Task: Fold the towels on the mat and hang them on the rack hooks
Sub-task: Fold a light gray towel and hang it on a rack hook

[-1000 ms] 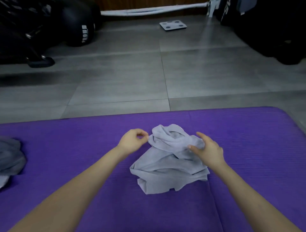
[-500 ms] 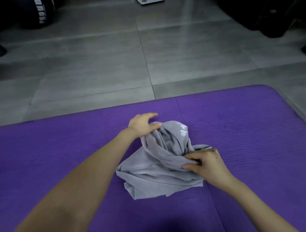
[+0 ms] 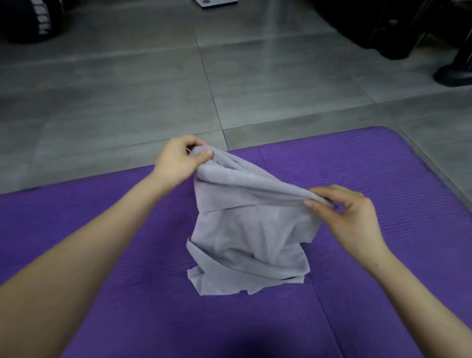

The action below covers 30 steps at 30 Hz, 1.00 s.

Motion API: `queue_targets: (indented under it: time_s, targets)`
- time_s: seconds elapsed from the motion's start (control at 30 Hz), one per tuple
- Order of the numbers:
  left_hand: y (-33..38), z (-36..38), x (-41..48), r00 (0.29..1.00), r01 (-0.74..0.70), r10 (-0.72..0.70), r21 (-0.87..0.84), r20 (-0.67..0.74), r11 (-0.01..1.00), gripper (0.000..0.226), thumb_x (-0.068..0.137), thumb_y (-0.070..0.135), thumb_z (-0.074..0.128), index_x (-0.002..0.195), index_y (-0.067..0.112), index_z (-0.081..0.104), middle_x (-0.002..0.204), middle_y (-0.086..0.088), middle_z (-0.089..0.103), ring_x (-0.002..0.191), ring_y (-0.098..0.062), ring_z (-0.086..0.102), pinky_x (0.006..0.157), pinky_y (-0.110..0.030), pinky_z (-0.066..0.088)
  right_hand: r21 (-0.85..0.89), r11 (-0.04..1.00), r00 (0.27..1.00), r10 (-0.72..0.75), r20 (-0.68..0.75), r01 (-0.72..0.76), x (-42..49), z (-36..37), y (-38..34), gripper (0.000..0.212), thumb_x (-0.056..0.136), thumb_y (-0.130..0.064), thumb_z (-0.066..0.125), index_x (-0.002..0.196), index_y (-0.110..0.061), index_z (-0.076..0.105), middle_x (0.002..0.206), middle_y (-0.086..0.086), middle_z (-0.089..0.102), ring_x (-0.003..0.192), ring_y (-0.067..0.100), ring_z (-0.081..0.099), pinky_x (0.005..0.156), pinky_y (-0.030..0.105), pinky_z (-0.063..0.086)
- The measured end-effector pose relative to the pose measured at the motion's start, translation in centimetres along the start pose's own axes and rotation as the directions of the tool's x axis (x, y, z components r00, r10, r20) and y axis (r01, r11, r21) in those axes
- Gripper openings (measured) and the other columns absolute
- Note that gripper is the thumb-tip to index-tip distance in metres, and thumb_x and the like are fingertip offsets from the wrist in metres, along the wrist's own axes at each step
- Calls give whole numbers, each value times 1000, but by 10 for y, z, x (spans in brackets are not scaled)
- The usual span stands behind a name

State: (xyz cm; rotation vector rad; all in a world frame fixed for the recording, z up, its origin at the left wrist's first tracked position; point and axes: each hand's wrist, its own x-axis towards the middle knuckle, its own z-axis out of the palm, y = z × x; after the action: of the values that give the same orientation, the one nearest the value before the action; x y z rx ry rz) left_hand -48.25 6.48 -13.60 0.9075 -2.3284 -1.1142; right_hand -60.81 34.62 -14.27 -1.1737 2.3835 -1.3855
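A crumpled pale grey towel (image 3: 245, 237) hangs between both hands over the purple ribbed mat (image 3: 383, 179), its lower part still bunched on the mat. My left hand (image 3: 178, 159) pinches the towel's top edge at the far left, raised near the mat's far border. My right hand (image 3: 350, 214) pinches the same edge further right and lower, between thumb and fingers. The edge is stretched in a slanted line between the two hands. No rack or hooks are in view.
Grey tiled floor (image 3: 255, 76) lies beyond the mat. Dark gym gear stands at the far left (image 3: 28, 20) and far right (image 3: 398, 25). A white scale (image 3: 217, 2) peeks in at the top edge. The mat's rounded corner is at the right.
Both hands have gripped the towel's edge and lifted it, pulling apart so the cloth opens out. The left hand moved up and away, the right hand out to the right.
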Motion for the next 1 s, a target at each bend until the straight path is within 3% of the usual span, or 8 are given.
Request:
queue_targets:
  time_s: [0.1, 0.17, 0.27, 0.33, 0.43, 0.63, 0.87, 1.0]
  targets:
    - [2, -35, -28, 994, -68, 55, 148, 91, 987, 10, 75, 35, 65, 81, 29, 60, 83, 5, 64, 82, -17, 59, 79, -33, 47, -188, 971, 964, -100, 248, 149, -20, 6, -25, 12, 76, -29, 68, 86, -27, 75, 69, -16, 66, 65, 1, 54, 67, 7, 34]
    - [-10, -57, -54, 952, -87, -8, 296, 306, 951, 12, 65, 41, 62, 76, 39, 59, 81, 13, 66, 82, -15, 62, 79, -33, 50, -215, 971, 813, 40, 581, 105, -38, 9, -34, 14, 79, -29, 73, 90, -37, 71, 74, -16, 65, 70, -1, 56, 66, 10, 38]
    - [-32, -81, -91, 687, -96, -294, 484, 664, 870, 15, 74, 30, 75, 89, 30, 69, 72, 24, 64, 71, 6, 59, 74, -18, 48, -167, 980, 599, 200, 775, -111, -55, 9, -33, 22, 80, -25, 74, 90, -45, 70, 86, -21, 70, 83, -8, 63, 74, 8, 45]
    - [-48, -86, -108, 642, -38, -393, 539, 658, 842, 16, 82, 23, 71, 97, 21, 68, 83, 17, 64, 77, 5, 58, 76, -15, 44, -113, 978, 684, 202, 701, -174, -55, 14, -26, 25, 83, -21, 71, 91, -45, 67, 86, -24, 70, 84, -6, 64, 76, 11, 46]
    - [-69, -79, -115, 808, 32, -340, 540, 481, 841, 18, 85, 27, 67, 102, 21, 67, 98, 7, 65, 94, -12, 60, 86, -24, 47, -195, 963, 829, 262, 493, -189, -45, 31, -3, 15, 85, -23, 67, 98, -30, 71, 94, -17, 72, 90, 7, 67, 83, 27, 50]
    - [-74, -20, -124, 922, -6, -145, 387, 359, 922, 53, 70, 61, 62, 104, 22, 68, 105, 6, 65, 102, -13, 57, 94, -26, 39, -471, 816, 864, 466, 192, -335, -41, 50, 35, 60, 80, -42, 70, 132, -19, 53, 129, 5, 59, 117, 27, 55, 94, 39, 43]
    - [-31, 66, -144, 933, -174, 115, 148, 342, 974, 50, 70, 63, 55, 98, 23, 70, 102, 8, 65, 98, -10, 57, 95, -22, 37, -108, 811, 802, 585, 119, -575, -57, 47, 46, 39, 79, -9, 73, 116, -10, 62, 77, -13, 64, 84, 19, 64, 87, 42, 50]
    - [-16, 102, -154, 912, -222, 73, 335, 404, 916, 54, 75, 65, 54, 115, 30, 61, 118, 9, 59, 113, -16, 49, 98, -32, 35, 200, 789, 811, 581, 67, -582, -74, 35, 30, 36, 75, 4, 72, 106, -14, 64, 60, -10, 67, 61, 6, 59, 64, 15, 49]
